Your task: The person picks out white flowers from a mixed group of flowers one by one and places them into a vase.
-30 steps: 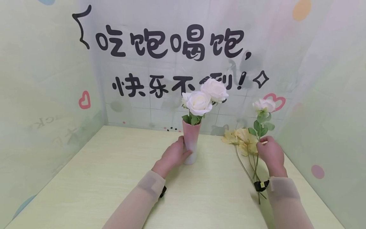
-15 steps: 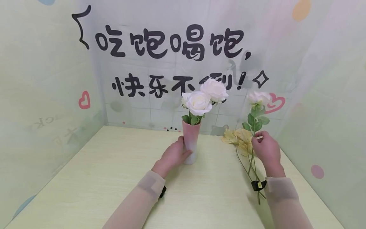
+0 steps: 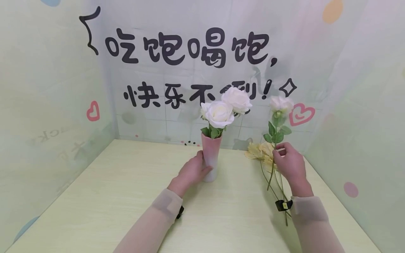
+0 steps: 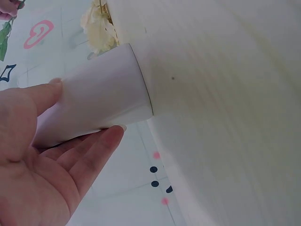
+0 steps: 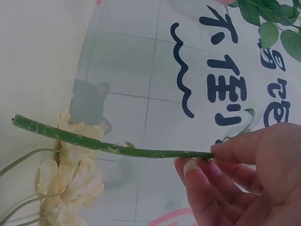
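A tall vase (image 3: 211,154), pink at the top and fading to white, stands upright on the table. White roses (image 3: 220,114) with green leaves rise out of its mouth. My left hand (image 3: 191,172) holds the vase low on its body; in the left wrist view the thumb and fingers lie on either side of the white vase wall (image 4: 101,89). On the right, my right hand (image 3: 291,165) pinches a single pale pink-white rose (image 3: 281,105) by its stem, bloom up. The right wrist view shows the bare lower stem (image 5: 136,151) sticking out past the thumb and fingers.
Pale yellow flowers (image 3: 254,151) with long thin stems lie on the table (image 3: 126,196) behind and below my right hand. A printed cloth backdrop (image 3: 190,17) encloses the table at the back and both sides.
My right hand has moved left and slightly up with the rose, whose stem end now shows above the table. The left hand and vase have stayed in place.
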### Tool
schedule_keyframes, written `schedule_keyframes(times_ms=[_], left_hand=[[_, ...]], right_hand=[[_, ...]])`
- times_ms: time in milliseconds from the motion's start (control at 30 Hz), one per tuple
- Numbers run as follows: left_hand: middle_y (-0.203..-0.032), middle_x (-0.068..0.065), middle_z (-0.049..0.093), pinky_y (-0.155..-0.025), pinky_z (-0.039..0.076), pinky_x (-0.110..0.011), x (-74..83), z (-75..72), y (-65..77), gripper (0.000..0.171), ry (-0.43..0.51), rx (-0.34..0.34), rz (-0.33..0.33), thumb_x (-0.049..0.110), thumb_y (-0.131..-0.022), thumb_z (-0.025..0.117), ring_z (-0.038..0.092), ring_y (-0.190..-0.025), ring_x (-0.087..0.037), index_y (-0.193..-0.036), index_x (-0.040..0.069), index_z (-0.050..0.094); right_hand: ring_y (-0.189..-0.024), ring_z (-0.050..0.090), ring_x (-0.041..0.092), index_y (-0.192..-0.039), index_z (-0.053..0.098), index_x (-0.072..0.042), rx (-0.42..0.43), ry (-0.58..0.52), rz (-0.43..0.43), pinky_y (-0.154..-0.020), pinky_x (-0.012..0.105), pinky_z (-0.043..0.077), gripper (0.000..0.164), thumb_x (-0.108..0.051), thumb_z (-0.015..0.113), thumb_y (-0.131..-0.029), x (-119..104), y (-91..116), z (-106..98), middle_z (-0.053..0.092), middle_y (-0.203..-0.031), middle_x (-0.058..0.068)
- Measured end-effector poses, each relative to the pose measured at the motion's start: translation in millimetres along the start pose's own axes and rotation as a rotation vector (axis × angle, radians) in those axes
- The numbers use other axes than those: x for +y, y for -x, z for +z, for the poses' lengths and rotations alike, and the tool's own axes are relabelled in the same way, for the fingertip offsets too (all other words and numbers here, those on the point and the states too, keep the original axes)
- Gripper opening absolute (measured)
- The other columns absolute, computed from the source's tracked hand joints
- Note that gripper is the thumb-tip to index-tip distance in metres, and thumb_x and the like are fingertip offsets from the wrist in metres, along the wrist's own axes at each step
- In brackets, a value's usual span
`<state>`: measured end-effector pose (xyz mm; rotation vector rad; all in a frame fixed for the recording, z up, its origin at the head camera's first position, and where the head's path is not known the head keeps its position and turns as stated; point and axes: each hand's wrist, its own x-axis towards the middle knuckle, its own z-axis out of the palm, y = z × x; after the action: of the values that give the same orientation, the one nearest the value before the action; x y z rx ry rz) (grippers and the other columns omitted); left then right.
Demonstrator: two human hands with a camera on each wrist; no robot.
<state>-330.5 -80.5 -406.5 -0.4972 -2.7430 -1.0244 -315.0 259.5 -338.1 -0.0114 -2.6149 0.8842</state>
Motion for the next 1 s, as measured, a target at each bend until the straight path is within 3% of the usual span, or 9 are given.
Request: schedule_keyframes(times_ms=[1000], left_hand=[[-0.151, -0.028, 0.064, -0.115, 0.056, -0.056, -0.6, 0.3, -0.8, 0.068, 0.0, -0.009, -0.015, 0.025, -0.108, 0.072, 0.066, -0.138, -0.042, -0.156, -0.01, 0.041]], right_hand=[[-0.098, 0.078, 0.035, -0.135, 0.064, -0.004, 0.015, -0.07, -0.083, -0.067, 0.029, 0.057, 0.035, -0.029, 0.063, -0.111, -29.4, 13.6, -1.8, 0.076, -0.117, 0.021]])
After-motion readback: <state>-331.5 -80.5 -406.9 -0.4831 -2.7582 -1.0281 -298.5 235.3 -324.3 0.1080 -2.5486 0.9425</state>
